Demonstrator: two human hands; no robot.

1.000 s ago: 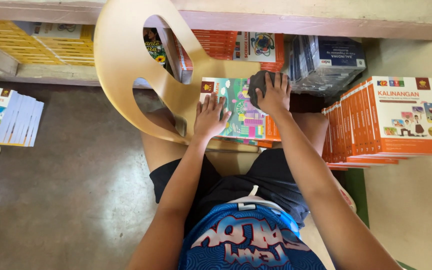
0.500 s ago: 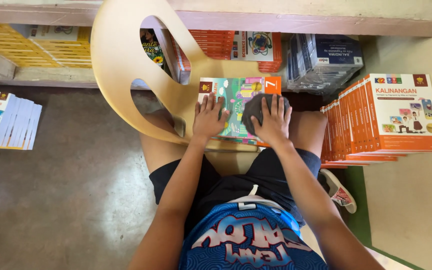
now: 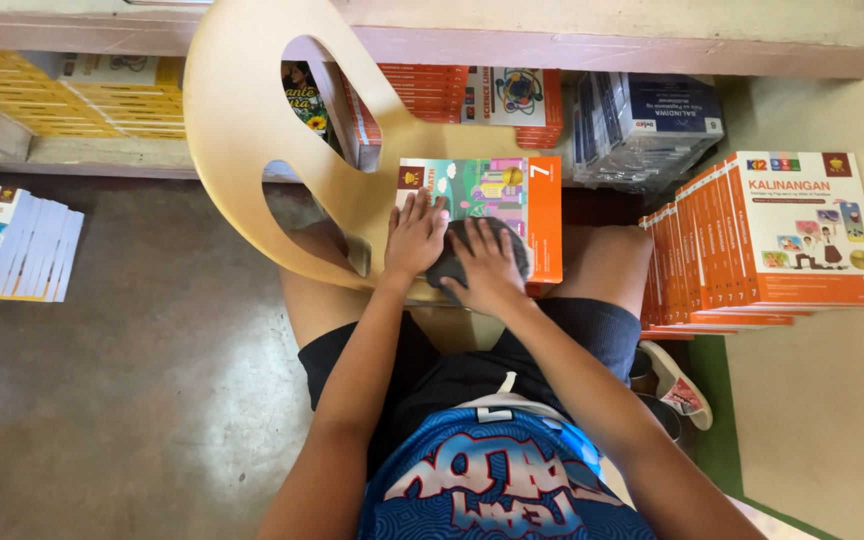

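Observation:
A colourful book with an orange spine edge lies flat on a beige plastic chair in front of me. My left hand rests flat on the book's left part, fingers spread. My right hand presses a dark grey cloth onto the near part of the cover. My knees sit on either side of the chair.
A fanned stack of orange-and-white books lies to the right. Wrapped dark books and red books stand on the shelf behind. White-and-yellow books lie at the left, yellow ones above them. A sandal is by my right leg.
My right hand has dragged the dark cloth from the book's far right corner down toward me across the cover. My left hand stayed pressed on the book's left side.

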